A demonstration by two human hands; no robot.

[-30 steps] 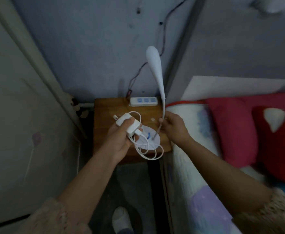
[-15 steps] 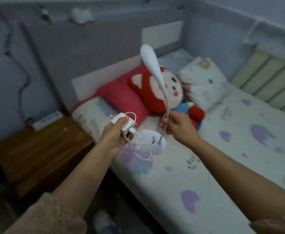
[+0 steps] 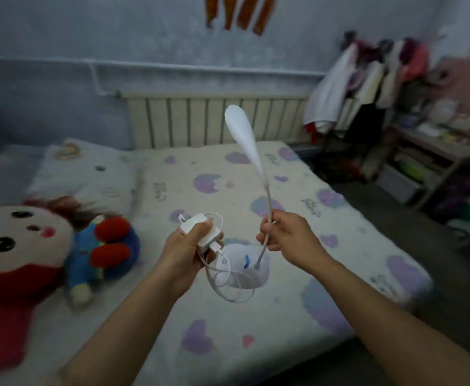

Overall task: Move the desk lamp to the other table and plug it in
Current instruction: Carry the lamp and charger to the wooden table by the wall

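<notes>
A white desk lamp (image 3: 243, 270) with a round base and a long bendable neck hangs in the air above the bed. My right hand (image 3: 285, 232) grips the thin neck low down, and the paddle-shaped lamp head (image 3: 239, 126) points up and away. My left hand (image 3: 187, 247) is closed on the lamp's white plug adapter (image 3: 201, 232). The white cable (image 3: 228, 285) droops in loops between adapter and base. No table shows in this view.
A bed (image 3: 256, 316) with a cream, purple-patterned sheet lies under my arms. A big stuffed doll (image 3: 33, 246) and a pillow (image 3: 86, 168) lie at the left. A radiator (image 3: 189, 121) lines the far wall. Hanging clothes (image 3: 367, 79) and cluttered shelves (image 3: 428, 154) stand at the right.
The view has swung right from the wooden bedside table, across the bed's pillows, to the radiator wall. Both hands keep their hold on the lamp neck and adapter, carried along.
</notes>
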